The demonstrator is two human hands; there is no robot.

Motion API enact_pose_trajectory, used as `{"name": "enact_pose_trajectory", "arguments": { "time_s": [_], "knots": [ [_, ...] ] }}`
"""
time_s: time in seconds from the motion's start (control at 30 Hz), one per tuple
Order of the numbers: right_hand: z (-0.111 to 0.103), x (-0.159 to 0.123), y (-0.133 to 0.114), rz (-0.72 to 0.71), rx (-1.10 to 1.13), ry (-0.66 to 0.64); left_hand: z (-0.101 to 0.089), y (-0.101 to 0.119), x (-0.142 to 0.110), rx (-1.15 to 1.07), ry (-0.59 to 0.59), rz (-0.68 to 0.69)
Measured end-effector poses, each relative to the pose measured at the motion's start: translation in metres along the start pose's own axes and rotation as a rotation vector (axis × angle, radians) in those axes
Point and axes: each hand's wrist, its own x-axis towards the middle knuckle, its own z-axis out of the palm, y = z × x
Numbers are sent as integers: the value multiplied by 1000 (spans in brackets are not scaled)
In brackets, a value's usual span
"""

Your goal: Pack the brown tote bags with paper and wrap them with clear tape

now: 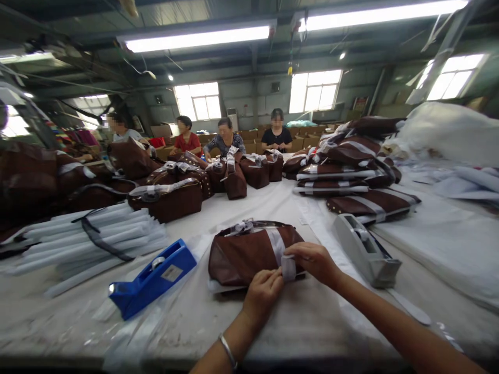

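A dark brown handbag (241,257) lies on the table in front of me, its handles wrapped in clear and white film. Around its right part runs a white strip (276,243), with a loose-looking square end (288,268) low on the front. My right hand (316,262) pinches the top of that end between thumb and fingers. From below, my left hand (262,292) has its curled fingers closed at the strip's left edge, against the bag's lower front. What lies under the left fingertips is partly hidden. A metal bracelet (227,350) circles my left wrist.
A blue tape dispenser (154,278) stands left, a grey one (366,252) right. Rolled white sheets (93,241) lie far left. More brown handbags (171,200) stand behind; wrapped flat bags (351,156) are stacked at right. Several people sit across the table (268,208).
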Motion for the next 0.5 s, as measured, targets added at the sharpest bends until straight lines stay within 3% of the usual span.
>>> {"name": "enact_pose_trajectory", "arguments": {
  "time_s": [0.2, 0.5],
  "knots": [
    [22, 11, 20, 111, 33, 17, 3, 0, -3, 10, 7, -4],
    [38, 20, 45, 324, 62, -141, 5, -2, -4, 42, 11, 18]
  ]
}}
